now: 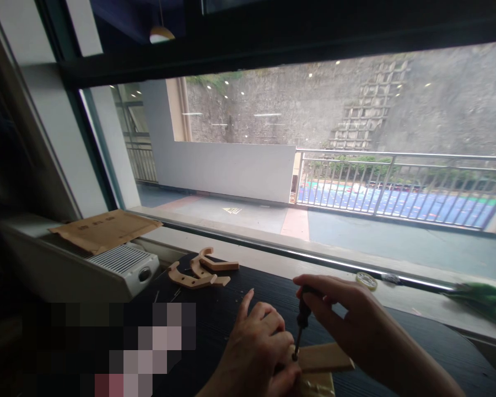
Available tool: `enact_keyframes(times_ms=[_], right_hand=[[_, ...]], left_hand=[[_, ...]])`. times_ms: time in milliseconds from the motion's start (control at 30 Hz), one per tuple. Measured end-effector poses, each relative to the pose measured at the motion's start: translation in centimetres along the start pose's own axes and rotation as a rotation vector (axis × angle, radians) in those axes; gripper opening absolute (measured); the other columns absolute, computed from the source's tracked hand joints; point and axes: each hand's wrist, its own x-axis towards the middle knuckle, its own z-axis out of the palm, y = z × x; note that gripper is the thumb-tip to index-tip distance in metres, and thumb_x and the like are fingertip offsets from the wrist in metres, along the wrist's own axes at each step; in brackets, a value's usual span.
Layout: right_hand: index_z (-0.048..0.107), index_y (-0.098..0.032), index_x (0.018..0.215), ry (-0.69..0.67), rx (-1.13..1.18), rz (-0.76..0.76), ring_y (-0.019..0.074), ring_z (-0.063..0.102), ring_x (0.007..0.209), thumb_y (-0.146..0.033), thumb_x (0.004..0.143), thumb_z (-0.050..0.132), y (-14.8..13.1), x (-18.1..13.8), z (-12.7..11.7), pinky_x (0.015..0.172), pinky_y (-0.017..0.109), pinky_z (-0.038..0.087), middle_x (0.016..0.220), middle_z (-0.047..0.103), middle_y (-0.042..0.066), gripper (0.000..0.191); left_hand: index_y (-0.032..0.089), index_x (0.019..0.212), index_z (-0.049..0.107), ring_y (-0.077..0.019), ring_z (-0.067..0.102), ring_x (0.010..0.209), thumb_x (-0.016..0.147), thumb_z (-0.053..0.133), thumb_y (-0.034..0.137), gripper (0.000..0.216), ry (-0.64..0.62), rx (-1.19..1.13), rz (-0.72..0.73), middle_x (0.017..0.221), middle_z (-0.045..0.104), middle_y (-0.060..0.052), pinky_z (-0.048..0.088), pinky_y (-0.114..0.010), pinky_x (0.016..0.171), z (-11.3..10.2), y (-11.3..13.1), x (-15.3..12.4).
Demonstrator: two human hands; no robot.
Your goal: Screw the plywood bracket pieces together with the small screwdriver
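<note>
My right hand (334, 303) is wrapped round the dark handle of a screwdriver (302, 317), held upright with its tip pointing down. The tip meets a small dark screw at the left end of a flat wooden piece (324, 357). My left hand (264, 342) presses on that end, its thumb and fingers closed about it beside the tip, the index finger raised. Under the wooden piece lies a yellowish block or packet (318, 383), partly cut off by the lower edge. Several curved wooden pieces with holes (194, 282) lie together on the dark table beyond my left hand.
The dark table (380, 331) meets a window sill. On the sill side are a tape roll (366, 280), a small crumpled item (391, 279) and a green cloth (488, 303). A brown envelope (107, 229) rests on a white appliance (128, 264) at left. A blurred patch covers the lower left.
</note>
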Motion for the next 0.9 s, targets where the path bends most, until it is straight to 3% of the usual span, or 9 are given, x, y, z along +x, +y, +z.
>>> enact_keyframes(times_ms=[267, 500, 800, 900], right_hand=[[0.068, -0.025, 0.107, 0.034, -0.053, 0.007, 0.0125, 0.061, 0.064, -0.035, 0.086, 0.054, 0.1, 0.5, -0.2, 0.063, 0.023, 0.047, 0.074, 0.068, -0.001, 0.027], [0.069, -0.028, 0.105, 0.008, 0.006, -0.067, 0.0140, 0.064, 0.079, -0.029, 0.088, 0.051, -0.6, 0.1, -0.5, 0.070, 0.023, 0.049, 0.095, 0.070, 0.001, 0.024], [0.069, -0.021, 0.091, 0.048, -0.001, 0.004, 0.0148, 0.063, 0.070, -0.035, 0.089, 0.050, 0.5, 0.9, -0.4, 0.064, 0.025, 0.048, 0.078, 0.070, 0.001, 0.024], [0.068, -0.023, 0.099, 0.046, 0.001, 0.009, 0.0140, 0.063, 0.069, -0.035, 0.088, 0.051, 0.5, 0.8, -0.2, 0.065, 0.025, 0.048, 0.084, 0.071, 0.000, 0.024]], left_hand=[[0.022, 0.076, 0.063, -0.0204, 0.052, 0.098, 0.076, 0.068, 0.039, 0.018, 0.021, 0.001, 0.005, 0.087, 0.062, 0.003, 0.015, -0.060, 0.107, -0.1, 0.2, -0.1], [0.022, 0.077, 0.063, -0.0206, 0.051, 0.097, 0.076, 0.069, 0.036, 0.015, 0.029, -0.008, 0.026, 0.087, 0.062, 0.002, 0.016, -0.058, 0.108, -0.4, 0.3, -0.1], [0.022, 0.078, 0.063, -0.0203, 0.052, 0.097, 0.076, 0.069, 0.034, 0.014, 0.051, -0.001, 0.019, 0.087, 0.062, 0.002, 0.015, -0.057, 0.108, -0.4, 0.4, 0.0], [0.022, 0.078, 0.063, -0.0202, 0.052, 0.096, 0.076, 0.069, 0.034, 0.014, 0.042, -0.012, 0.024, 0.086, 0.062, 0.002, 0.014, -0.058, 0.108, -0.3, 0.3, 0.1]])
